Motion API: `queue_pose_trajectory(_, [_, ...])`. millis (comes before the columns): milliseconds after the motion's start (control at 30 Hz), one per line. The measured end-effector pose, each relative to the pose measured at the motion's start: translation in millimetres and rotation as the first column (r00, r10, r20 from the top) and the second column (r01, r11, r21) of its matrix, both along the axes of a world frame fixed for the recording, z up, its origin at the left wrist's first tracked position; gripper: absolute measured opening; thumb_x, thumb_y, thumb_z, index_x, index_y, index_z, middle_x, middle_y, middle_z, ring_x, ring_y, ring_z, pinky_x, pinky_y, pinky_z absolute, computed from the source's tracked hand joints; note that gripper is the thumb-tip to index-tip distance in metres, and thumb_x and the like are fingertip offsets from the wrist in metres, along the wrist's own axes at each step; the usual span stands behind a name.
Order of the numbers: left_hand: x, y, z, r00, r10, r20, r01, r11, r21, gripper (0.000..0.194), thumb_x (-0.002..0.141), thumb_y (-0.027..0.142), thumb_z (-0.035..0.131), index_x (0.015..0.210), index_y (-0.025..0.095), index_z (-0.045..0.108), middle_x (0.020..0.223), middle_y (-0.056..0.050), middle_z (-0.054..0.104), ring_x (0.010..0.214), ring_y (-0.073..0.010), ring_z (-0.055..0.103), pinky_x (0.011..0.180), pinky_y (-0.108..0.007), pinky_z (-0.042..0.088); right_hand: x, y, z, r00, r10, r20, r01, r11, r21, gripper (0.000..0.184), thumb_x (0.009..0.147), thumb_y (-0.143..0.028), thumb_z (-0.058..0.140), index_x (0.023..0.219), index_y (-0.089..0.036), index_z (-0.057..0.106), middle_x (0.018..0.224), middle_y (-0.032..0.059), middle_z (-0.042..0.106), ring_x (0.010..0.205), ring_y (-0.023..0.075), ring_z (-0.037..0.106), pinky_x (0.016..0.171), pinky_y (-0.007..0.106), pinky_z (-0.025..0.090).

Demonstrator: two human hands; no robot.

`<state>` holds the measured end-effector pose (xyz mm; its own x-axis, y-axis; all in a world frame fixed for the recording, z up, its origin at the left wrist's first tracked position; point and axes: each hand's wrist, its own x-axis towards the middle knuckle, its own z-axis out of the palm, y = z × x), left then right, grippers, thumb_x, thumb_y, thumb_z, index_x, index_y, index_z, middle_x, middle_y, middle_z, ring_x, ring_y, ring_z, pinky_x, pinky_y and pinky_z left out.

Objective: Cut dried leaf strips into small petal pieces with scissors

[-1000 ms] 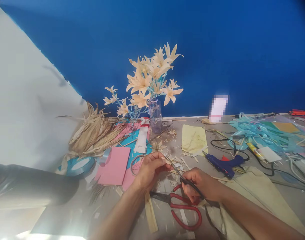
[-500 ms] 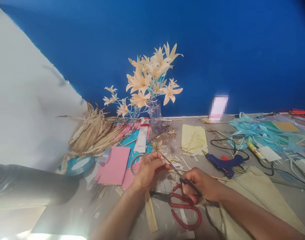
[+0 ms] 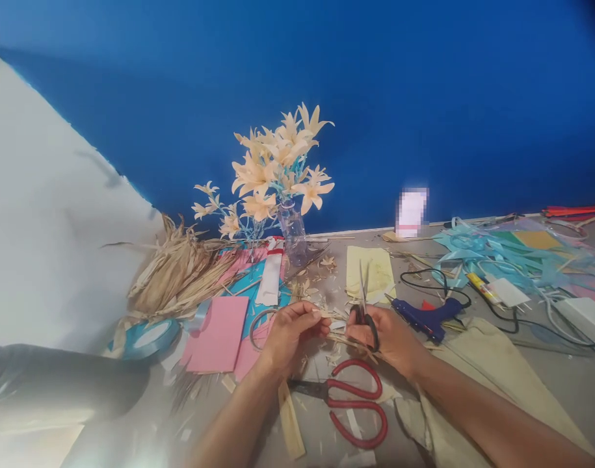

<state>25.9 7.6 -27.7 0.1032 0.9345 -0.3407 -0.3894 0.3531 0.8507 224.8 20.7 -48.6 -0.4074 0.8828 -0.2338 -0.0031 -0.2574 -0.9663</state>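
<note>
My left hand [image 3: 297, 331] has thumb and fingers pinched on a small pale piece, mostly hidden by the fingertips; it looks like dried husk. In my right hand [image 3: 389, 338] is a pair of small scissors [image 3: 364, 292] with black handles. Their slim blades point up and away, slightly parted, over the yellow sheet [image 3: 375, 260]. The scissors are apart from the left hand's piece. Below both hands, large scissors [image 3: 360, 390] with red handles lie on the table. Pale husk scraps [image 3: 336, 354] are scattered between and around the hands.
A bottle [image 3: 293, 237] holds pale flowers [image 3: 282, 156] by the blue wall. Left are a dried husk bundle [image 3: 180, 266], a blue ribbon roll [image 3: 145, 338] and pink paper [image 3: 218, 335]. Right are a blue glue gun [image 3: 426, 318], its cord, a cloth [image 3: 502, 377] and blue ribbons [image 3: 463, 250].
My right hand has drawn the small scissors away from the left fingertips and turned their blades upward. The left hand keeps its pinch. The camera view has shifted slightly.
</note>
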Motion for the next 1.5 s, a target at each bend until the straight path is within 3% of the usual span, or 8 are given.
queue_pose_trajectory(67, [7,-3,0.3,0.999,-0.039,-0.021,0.039,0.999,0.006,0.023,0.065,0.028,0.081,0.068,0.014,0.063,0.065,-0.003,0.068,0.057,-0.0124,0.061,0.061,-0.024,0.047,-2,-1,2.6,0.991,-0.105,-0.079,0.104,0.994,-0.022,0.035,0.064,-0.039,0.08,0.081,-0.017,0.059,0.069,-0.0024,0.059,0.06,0.0112,0.049,0.056,0.023,0.039])
queue_pose_trajectory(167, [17,-7,-3.1,0.993,-0.105,-0.055,0.107,0.994,0.02,0.022,0.066,0.027,0.08,0.067,0.013,0.063,0.06,-0.001,0.064,0.055,-0.0106,0.056,0.059,-0.023,0.045,-4,-3,3.4,0.973,-0.121,-0.198,0.112,0.992,-0.054,0.037,0.059,-0.032,0.083,0.084,-0.017,0.059,0.078,-0.0002,0.064,0.065,0.0127,0.054,0.06,0.024,0.044])
queue_pose_trajectory(567, [25,-12,-9.4,0.948,-0.318,-0.013,0.318,0.946,0.058,0.031,0.07,0.035,0.082,0.071,0.014,0.058,0.06,-0.001,0.062,0.055,-0.0112,0.056,0.056,-0.023,0.037,-4,-8,7.6,0.963,0.028,-0.268,-0.049,0.996,-0.071,0.041,0.057,-0.029,0.086,0.079,-0.018,0.053,0.062,-0.0046,0.062,0.054,0.0133,0.062,0.054,0.025,0.049])
queue_pose_trajectory(667, [24,-14,-14.6,0.915,-0.389,0.109,0.381,0.92,0.091,0.035,0.067,0.036,0.084,0.072,0.015,0.057,0.062,-0.003,0.064,0.056,-0.0123,0.056,0.058,-0.024,0.039,-2,-9,12.4,0.956,0.072,-0.285,-0.097,0.992,-0.075,0.041,0.058,-0.027,0.086,0.074,-0.018,0.05,0.061,-0.0038,0.063,0.052,0.0142,0.063,0.053,0.026,0.051])
queue_pose_trajectory(867, [27,-17,-19.6,0.833,-0.383,0.398,0.385,0.919,0.079,0.038,0.067,0.045,0.082,0.079,0.014,0.062,0.067,-0.002,0.06,0.069,-0.0214,0.066,0.07,-0.037,0.051,0,-7,12.4,0.926,0.097,-0.366,-0.156,0.979,-0.135,0.038,0.064,-0.029,0.083,0.075,-0.019,0.048,0.063,-0.001,0.067,0.044,0.0146,0.062,0.045,0.027,0.05])
queue_pose_trajectory(1100, [27,-14,-24.4,0.904,-0.365,0.224,0.363,0.93,0.053,0.036,0.065,0.037,0.085,0.072,0.015,0.058,0.063,-0.003,0.063,0.056,-0.0136,0.059,0.061,-0.026,0.042,0,-5,10.6,0.962,0.111,-0.249,-0.135,0.987,-0.081,0.036,0.062,-0.023,0.084,0.073,-0.018,0.05,0.057,-0.0036,0.064,0.051,0.0151,0.065,0.051,0.024,0.05])
queue_pose_trajectory(1367, [21,-16,-22.0,0.777,-0.479,0.409,0.478,0.871,0.111,0.043,0.064,0.05,0.082,0.077,0.015,0.06,0.071,-0.003,0.06,0.072,-0.0231,0.065,0.073,-0.039,0.05,2,-5,6.9,0.905,0.178,-0.387,-0.242,0.962,-0.125,0.037,0.066,-0.026,0.081,0.077,-0.019,0.047,0.061,-0.002,0.067,0.045,0.019,0.066,0.044,0.03,0.053])
queue_pose_trajectory(1500, [24,-16,-21.8,0.857,-0.417,0.301,0.415,0.907,0.077,0.04,0.064,0.044,0.084,0.079,0.015,0.06,0.068,-0.003,0.061,0.065,-0.0168,0.061,0.069,-0.032,0.049,3,-2,11.3,0.925,0.204,-0.319,-0.237,0.969,-0.069,0.036,0.066,-0.026,0.083,0.073,-0.018,0.049,0.063,-0.0001,0.068,0.05,0.0173,0.067,0.052,0.03,0.054])
